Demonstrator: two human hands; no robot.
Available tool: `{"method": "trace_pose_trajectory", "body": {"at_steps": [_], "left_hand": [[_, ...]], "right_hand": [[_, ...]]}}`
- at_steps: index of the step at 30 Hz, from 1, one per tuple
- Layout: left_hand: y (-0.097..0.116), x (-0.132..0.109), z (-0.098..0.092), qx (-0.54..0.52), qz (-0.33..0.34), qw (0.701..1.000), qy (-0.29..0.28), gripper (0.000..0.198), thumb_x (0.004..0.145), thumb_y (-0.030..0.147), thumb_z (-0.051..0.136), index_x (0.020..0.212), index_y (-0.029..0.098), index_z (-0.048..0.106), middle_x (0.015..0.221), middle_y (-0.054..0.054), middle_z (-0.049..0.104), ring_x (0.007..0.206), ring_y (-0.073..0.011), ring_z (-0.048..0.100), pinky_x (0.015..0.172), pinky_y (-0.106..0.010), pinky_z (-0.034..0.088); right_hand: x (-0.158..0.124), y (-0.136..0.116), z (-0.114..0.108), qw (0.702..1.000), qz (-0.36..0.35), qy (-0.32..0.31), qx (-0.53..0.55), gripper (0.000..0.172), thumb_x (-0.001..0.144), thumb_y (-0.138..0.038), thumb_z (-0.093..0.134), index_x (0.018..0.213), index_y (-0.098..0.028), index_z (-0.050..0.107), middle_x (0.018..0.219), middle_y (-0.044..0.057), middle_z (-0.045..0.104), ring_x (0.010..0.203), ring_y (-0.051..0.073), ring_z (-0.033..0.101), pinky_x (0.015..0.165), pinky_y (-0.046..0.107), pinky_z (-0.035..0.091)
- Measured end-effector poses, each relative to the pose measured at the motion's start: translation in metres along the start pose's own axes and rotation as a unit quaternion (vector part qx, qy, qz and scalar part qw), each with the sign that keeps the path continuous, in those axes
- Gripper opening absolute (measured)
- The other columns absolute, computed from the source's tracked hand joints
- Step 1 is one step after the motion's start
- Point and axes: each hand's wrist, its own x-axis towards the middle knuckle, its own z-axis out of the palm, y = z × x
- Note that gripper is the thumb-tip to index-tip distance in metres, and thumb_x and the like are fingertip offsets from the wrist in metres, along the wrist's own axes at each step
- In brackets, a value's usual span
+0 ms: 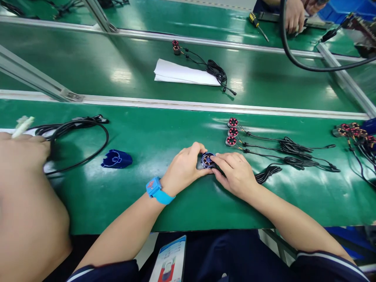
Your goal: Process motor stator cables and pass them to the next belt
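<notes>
- The table [182,196] has a green surface with pale grey rails.
- The small motor [207,160] is dark blue, with orange inside.
- The three motors [232,132] in a row are black with red and orange coils; their cables [290,150] are black.
- The plastic piece [116,159] is dark blue.
- The watch [157,190] is light blue with a red mark.
- The paper [183,73] is white.
- The screwdriver [254,20] has a yellow and black handle.
- The sleeves [331,266] are navy with a white stripe.

On my green table [182,203] I see a blue plastic part [116,159] at the left, near a looped black cable [76,135]. Three small motors [232,132] lie in a row, their wires [289,150] going right. Farther away lies white paper [183,73].
</notes>
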Motion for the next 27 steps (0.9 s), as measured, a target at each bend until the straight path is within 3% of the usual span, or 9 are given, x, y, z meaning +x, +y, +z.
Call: {"method": "trace_pose_trajectory", "body": {"at_steps": [6,9,11,13,15,18,20,23,27], "left_hand": [[0.003,0.000,0.000,0.009,-0.009,1.000,-0.006,0.069,0.064,0.025,0.094,0.108,0.022,0.041,0.106,-0.002,0.065,0.094,-0.0257,0.069,0.075,-0.035,0.055],[0.004,0.000,-0.003,0.009,-0.005,1.000,-0.018,0.069,0.066,0.025,0.093,0.111,0.022,0.042,0.107,-0.004,0.065,0.095,-0.0257,0.069,0.078,-0.036,0.055],[0.003,0.000,-0.007,0.002,0.002,1.000,-0.026,0.079,0.063,0.035,0.095,0.120,0.021,0.042,0.115,-0.007,0.064,0.103,-0.0280,0.067,0.085,-0.039,0.055],[0.001,0.001,-0.011,-0.019,0.002,1.000,-0.013,0.094,0.060,0.054,0.092,0.129,0.020,0.039,0.126,-0.012,0.061,0.114,-0.0316,0.063,0.094,-0.044,0.052],[-0.001,0.002,-0.016,-0.076,-0.014,0.996,0.047,0.091,0.067,0.071,0.079,0.132,0.021,0.040,0.127,-0.012,0.061,0.116,-0.0303,0.062,0.096,-0.045,0.051],[-0.004,0.003,-0.020,-0.168,-0.047,0.970,0.170,0.061,0.089,0.069,0.058,0.123,0.021,0.044,0.109,-0.005,0.068,0.101,-0.0204,0.067,0.088,-0.035,0.053],[-0.006,0.003,-0.020,-0.169,-0.049,0.961,0.215,0.047,0.096,0.060,0.055,0.120,0.021,0.044,0.099,-0.002,0.069,0.093,-0.0168,0.068,0.085,-0.031,0.053],[-0.008,0.002,-0.014,-0.117,-0.033,0.965,0.231,0.041,0.098,0.055,0.056,0.119,0.020,0.045,0.098,-0.003,0.068,0.096,-0.0173,0.066,0.088,-0.032,0.051],[-0.010,0.000,-0.009,-0.075,-0.012,0.976,0.206,0.043,0.099,0.055,0.052,0.124,0.021,0.044,0.098,-0.003,0.068,0.096,-0.0192,0.066,0.089,-0.034,0.050]], "right_hand": [[0.006,-0.008,-0.001,0.997,-0.003,-0.048,-0.066,0.034,0.096,-0.024,0.054,0.126,-0.011,0.063,0.109,0.013,0.065,0.101,0.028,0.059,0.085,0.044,0.048],[0.010,-0.005,-0.017,0.997,0.013,-0.074,0.019,0.037,0.097,-0.029,0.055,0.130,-0.014,0.060,0.120,0.014,0.062,0.110,0.028,0.057,0.093,0.045,0.049],[0.017,0.007,-0.032,0.993,0.042,-0.059,0.096,0.042,0.097,-0.034,0.057,0.135,-0.017,0.056,0.127,0.013,0.058,0.117,0.027,0.055,0.099,0.044,0.048],[0.030,0.033,-0.046,0.992,0.074,-0.012,0.101,0.042,0.096,-0.037,0.058,0.135,-0.021,0.057,0.126,0.012,0.058,0.119,0.026,0.054,0.101,0.044,0.047],[0.050,0.072,-0.050,0.995,0.091,0.030,0.041,0.038,0.094,-0.039,0.060,0.128,-0.023,0.062,0.122,0.012,0.060,0.117,0.028,0.055,0.101,0.047,0.045],[0.088,0.140,-0.034,0.994,0.102,0.028,-0.012,0.039,0.090,-0.041,0.062,0.124,-0.021,0.063,0.124,0.012,0.061,0.118,0.031,0.054,0.103,0.050,0.042],[0.117,0.181,-0.014,0.989,0.146,0.015,-0.005,0.038,0.087,-0.040,0.064,0.119,-0.020,0.064,0.119,0.011,0.064,0.114,0.031,0.055,0.103,0.050,0.041],[0.161,0.223,0.014,0.967,0.255,-0.012,0.007,0.037,0.084,-0.034,0.065,0.117,-0.019,0.061,0.123,0.012,0.062,0.116,0.031,0.053,0.103,0.047,0.040],[0.208,0.252,0.038,0.936,0.351,-0.020,0.017,0.037,0.083,-0.030,0.064,0.118,-0.019,0.055,0.114,0.012,0.065,0.103,0.028,0.058,0.094,0.043,0.045]]}}
